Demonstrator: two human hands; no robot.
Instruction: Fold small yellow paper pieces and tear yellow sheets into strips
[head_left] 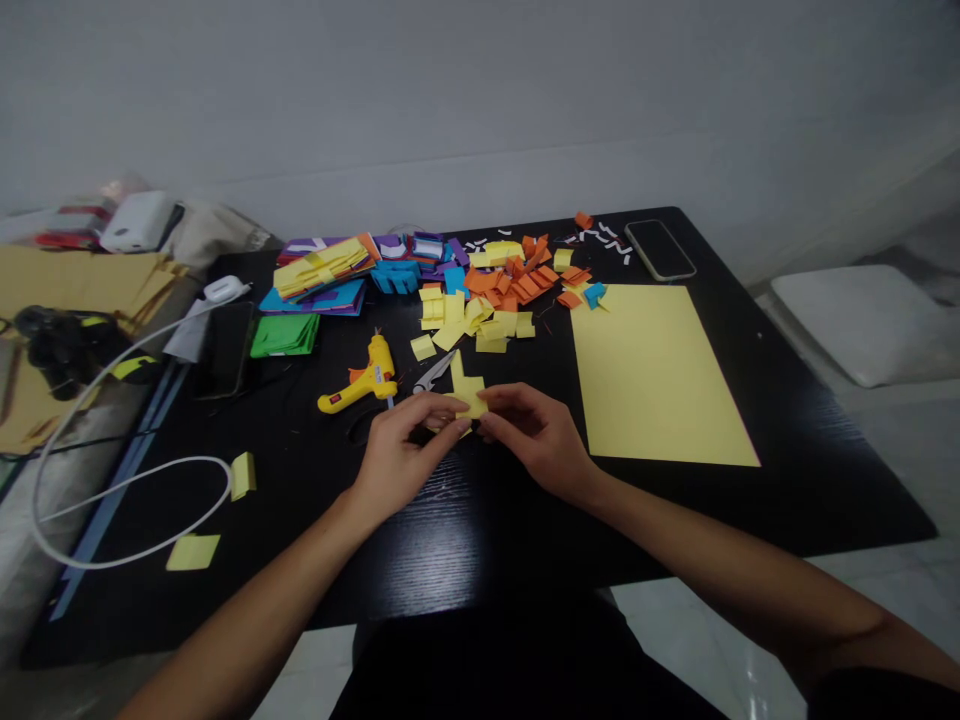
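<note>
Glue gun (381, 362) label: too small to read. Your left hand (403, 447) and right hand (541, 437), fingers nearly closed, pinch a yellow paper piece (472, 391) just beside the scissors (433, 373).

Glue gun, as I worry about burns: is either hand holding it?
No, the glue gun lies on the table, while the left hand and right hand hold yellow paper.
</note>
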